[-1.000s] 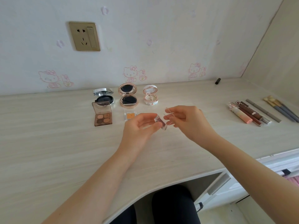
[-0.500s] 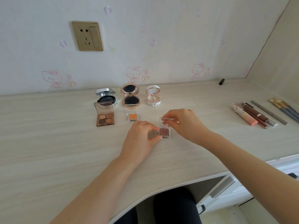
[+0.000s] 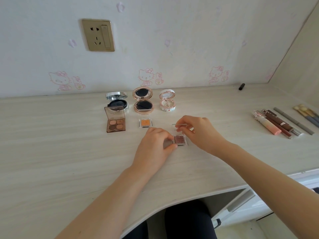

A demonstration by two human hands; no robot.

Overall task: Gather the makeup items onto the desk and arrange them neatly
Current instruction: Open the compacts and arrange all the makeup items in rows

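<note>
A small clear case with a glittery pink-brown eyeshadow pan (image 3: 179, 139) lies on the pale wooden desk (image 3: 51, 152), its clear lid standing open. My left hand (image 3: 155, 145) pinches the case's left edge. My right hand (image 3: 196, 130) pinches the raised lid from the right. Behind it lie an orange single eyeshadow (image 3: 145, 122), a brown four-pan palette (image 3: 115, 124), and three open round compacts: silver (image 3: 117, 102), rose-gold (image 3: 143, 100) and white floral (image 3: 167, 103).
At the right lie lip tubes (image 3: 274, 124), a grey pencil (image 3: 293, 120) and brushes (image 3: 307, 112). A small black cap (image 3: 241, 86) sits near the back wall. The desk's front edge curves above my knees, with drawers at lower right.
Both hands lowered the pink-brown eyeshadow case from mid-air onto the desk and its lid now stands open. The camera view shifted slightly.
</note>
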